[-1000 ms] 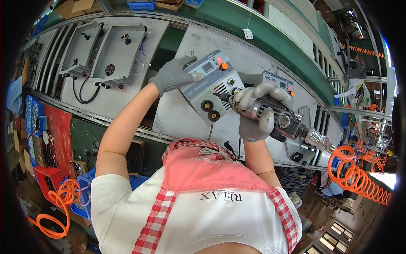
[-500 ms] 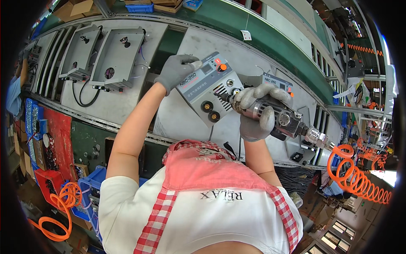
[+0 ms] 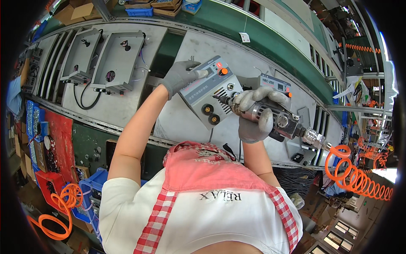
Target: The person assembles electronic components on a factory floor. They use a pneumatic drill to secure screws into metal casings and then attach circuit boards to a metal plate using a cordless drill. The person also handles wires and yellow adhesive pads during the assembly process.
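A grey welding machine front panel (image 3: 200,101), with an orange knob, a small display and two round black sockets, lies tilted before me. My left hand (image 3: 181,77), in a grey glove, grips its upper left edge, thumb over the face beside the display. My right hand (image 3: 257,114), also gloved, is closed around an air screwdriver (image 3: 270,116), its tip at the panel's slotted vents. I cannot tell whether the tip touches a screw. An orange coiled hose (image 3: 351,180) runs from the tool's rear. A second similar panel (image 3: 270,81) sits just beyond the right hand.
Two open grey metal housings (image 3: 116,61) with black cables stand left on the line, near steel rollers (image 3: 51,63). Blue parts bins (image 3: 36,122) and a red bin (image 3: 50,182) are at lower left. Another person's arm (image 3: 24,70) shows at the far left edge.
My left hand has slid slightly right, its thumb further over the panel's face. The panel has shifted slightly. The screwdriver stays at the vents, nearly unmoved.
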The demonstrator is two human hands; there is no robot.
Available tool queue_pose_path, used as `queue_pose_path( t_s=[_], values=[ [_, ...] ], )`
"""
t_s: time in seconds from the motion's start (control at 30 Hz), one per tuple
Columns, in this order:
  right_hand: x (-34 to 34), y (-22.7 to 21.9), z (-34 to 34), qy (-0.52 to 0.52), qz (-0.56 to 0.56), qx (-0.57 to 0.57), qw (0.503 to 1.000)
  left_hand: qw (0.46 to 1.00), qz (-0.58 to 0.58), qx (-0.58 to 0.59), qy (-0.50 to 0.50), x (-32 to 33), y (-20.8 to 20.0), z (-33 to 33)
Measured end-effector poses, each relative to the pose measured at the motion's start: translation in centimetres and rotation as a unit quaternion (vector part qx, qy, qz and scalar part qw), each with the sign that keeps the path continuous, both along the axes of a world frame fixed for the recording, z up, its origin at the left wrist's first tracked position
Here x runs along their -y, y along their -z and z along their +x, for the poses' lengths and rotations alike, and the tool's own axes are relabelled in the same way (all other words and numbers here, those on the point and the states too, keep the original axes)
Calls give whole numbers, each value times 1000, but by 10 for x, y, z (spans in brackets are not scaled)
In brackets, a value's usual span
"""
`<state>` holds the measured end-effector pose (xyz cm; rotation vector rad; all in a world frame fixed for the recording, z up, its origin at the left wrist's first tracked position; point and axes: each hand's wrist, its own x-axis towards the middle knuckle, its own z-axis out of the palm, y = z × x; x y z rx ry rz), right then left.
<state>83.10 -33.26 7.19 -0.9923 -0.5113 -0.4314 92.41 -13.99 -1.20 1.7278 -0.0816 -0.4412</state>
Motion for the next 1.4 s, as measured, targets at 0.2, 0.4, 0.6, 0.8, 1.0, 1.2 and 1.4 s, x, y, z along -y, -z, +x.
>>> queue_pose_path(
  t_s=[0.2,0.4,0.6,0.8,1.0,1.2,1.4],
  values=[
    [-2,1,0,17,6,-4,1000,997,-51,-38,-35,4,4,0],
    [-3,2,3,4,1,-1,1000,997,-48,-57,-25,6,5,7],
    [-5,11,11,-10,-29,16,999,996,-52,-56,-36,6,2,5],
    [-13,5,12,-68,-106,-28,992,997,-49,-49,-45,4,8,5],
    [-15,9,15,-77,-139,-28,987,995,-67,-50,-57,6,17,6],
    [-20,-6,16,4,-124,10,992,990,-89,-58,-91,-3,24,12],
    [18,-54,-10,1,-57,111,992,908,-293,-49,-295,-20,-24,-7]
  ],
)
